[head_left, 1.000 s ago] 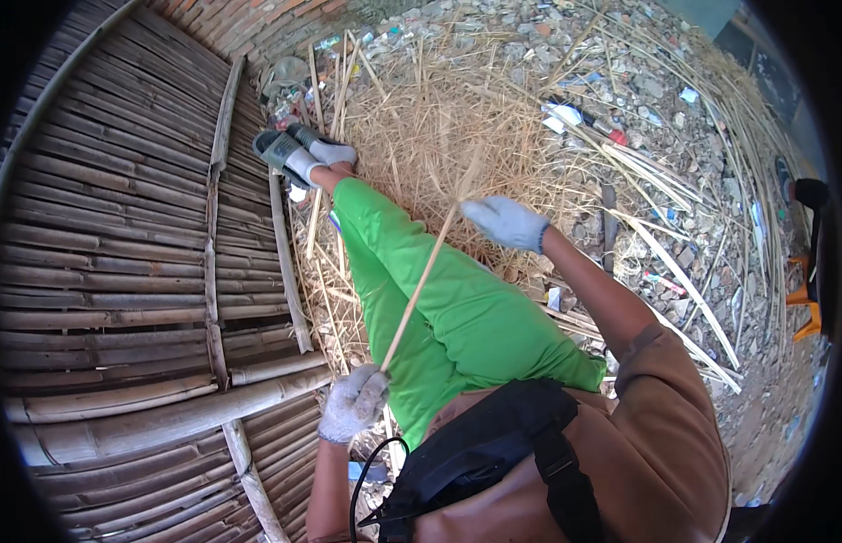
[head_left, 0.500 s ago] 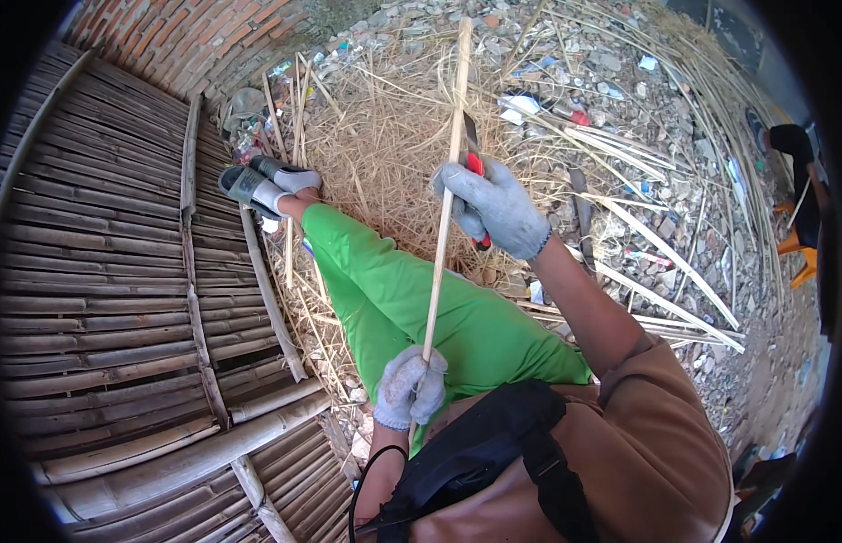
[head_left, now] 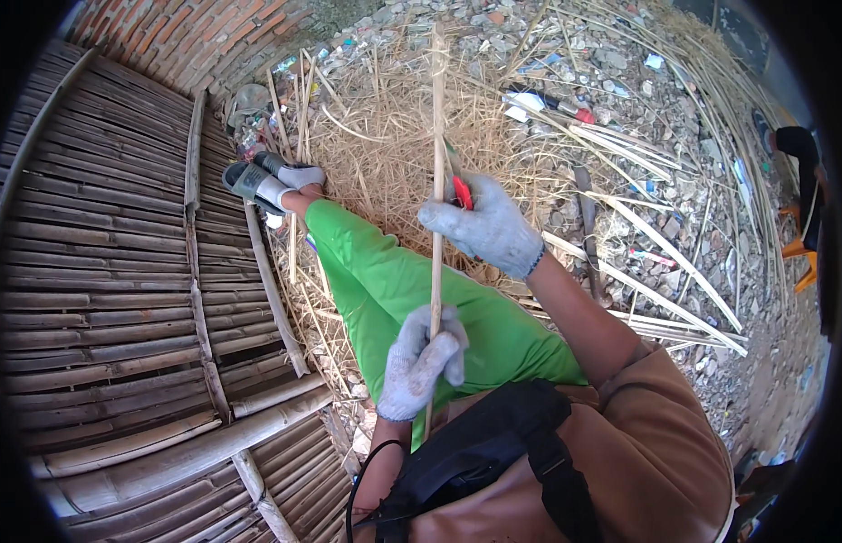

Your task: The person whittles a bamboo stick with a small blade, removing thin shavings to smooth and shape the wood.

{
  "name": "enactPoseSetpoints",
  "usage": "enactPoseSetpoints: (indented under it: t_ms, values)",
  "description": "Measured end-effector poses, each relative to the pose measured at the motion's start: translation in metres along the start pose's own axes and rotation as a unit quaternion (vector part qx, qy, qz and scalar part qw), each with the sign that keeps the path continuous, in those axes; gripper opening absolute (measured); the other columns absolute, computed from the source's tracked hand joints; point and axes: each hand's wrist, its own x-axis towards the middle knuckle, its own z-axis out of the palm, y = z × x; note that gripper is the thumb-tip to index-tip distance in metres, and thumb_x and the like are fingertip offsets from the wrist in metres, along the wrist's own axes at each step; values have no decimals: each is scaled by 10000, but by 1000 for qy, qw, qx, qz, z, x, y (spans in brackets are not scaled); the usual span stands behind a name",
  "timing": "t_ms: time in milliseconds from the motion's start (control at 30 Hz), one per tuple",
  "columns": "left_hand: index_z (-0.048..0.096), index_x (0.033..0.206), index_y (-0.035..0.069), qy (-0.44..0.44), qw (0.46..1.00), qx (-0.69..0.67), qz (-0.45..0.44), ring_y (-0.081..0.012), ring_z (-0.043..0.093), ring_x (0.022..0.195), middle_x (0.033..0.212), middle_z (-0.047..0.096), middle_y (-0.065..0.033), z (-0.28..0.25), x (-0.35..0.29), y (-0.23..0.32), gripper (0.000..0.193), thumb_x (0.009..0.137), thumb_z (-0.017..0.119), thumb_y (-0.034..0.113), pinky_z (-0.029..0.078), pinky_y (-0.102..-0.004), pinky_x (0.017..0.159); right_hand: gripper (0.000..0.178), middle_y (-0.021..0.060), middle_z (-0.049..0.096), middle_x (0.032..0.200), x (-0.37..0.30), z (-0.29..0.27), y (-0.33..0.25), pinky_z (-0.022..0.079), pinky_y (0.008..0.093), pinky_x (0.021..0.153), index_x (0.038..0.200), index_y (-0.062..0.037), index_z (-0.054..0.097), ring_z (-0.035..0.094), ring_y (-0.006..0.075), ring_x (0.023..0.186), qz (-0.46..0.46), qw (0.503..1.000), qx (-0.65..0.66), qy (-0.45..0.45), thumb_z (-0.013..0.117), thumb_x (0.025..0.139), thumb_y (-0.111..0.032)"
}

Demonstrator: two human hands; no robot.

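A long pale bamboo strip (head_left: 438, 109) stands nearly upright in the picture, crossing in front of my green trousers (head_left: 385, 262). Its lower part runs through the closed fingers of my gloved left hand (head_left: 414, 371). Higher up, my gloved right hand (head_left: 493, 226) is closed around a red-handled knife (head_left: 463, 192), with the thumb lying across the strip. The knife's blade points away from me, close against the strip's right side; whether its edge touches the strip I cannot tell. Most of the handle is hidden in my palm.
Shavings (head_left: 376, 163) cover the ground ahead. Split bamboo lengths (head_left: 665, 249) lie on rubble at right, near a dark flat blade-like piece (head_left: 586, 213). A bamboo slat panel (head_left: 104, 299) fills the left, below a brick wall (head_left: 186, 41). At far right sits another person (head_left: 797, 154).
My left hand has moved up along the strip, its fingers loosening somewhat. The strip has swung from a slant to almost upright. My right hand and the knife have shifted slightly left and nearer.
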Motion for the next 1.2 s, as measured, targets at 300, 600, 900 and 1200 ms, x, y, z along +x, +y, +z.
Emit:
enactPoseSetpoints:
  t_ms: [300, 600, 900, 1200]
  values:
    - [588, 1423, -34, 71, 992, 96, 31, -110, 641, 662, 921, 675, -70, 1, 28, 6, 383, 1138, 631, 218, 549, -281, 579, 361, 27, 710, 848, -3, -7, 5, 563, 322, 782, 1007, -18, 749, 646, 103, 822, -21, 990, -136, 2, 852, 999, -363]
    - [624, 1409, -32, 115, 964, 232, 58, -85, 598, 583, 860, 670, -38, -8, 26, -8, 375, 1155, 595, 243, 510, -275, 526, 364, 44, 730, 912, -29, -27, 22, 561, 309, 767, 1097, -37, 734, 655, 90, 798, -185, 965, -61, 175, 858, 977, -358]
    - [654, 1391, -10, 93, 937, 319, 110, -169, 671, 700, 874, 721, -108, -9, 17, -28, 316, 1135, 580, 160, 578, -356, 678, 637, 140, 777, 1124, 22, -39, 32, 590, 434, 944, 1393, -54, 664, 750, 300, 1033, -117, 975, -157, 108, 812, 991, -525]
    - [683, 1345, -2, 89, 927, 354, 82, -177, 672, 681, 810, 700, -94, -7, 30, -14, 336, 1127, 609, 242, 553, -354, 652, 497, 202, 669, 806, -13, -19, 34, 535, 474, 737, 1057, 1, 732, 646, 309, 730, -32, 969, -237, -62, 683, 1064, -494]
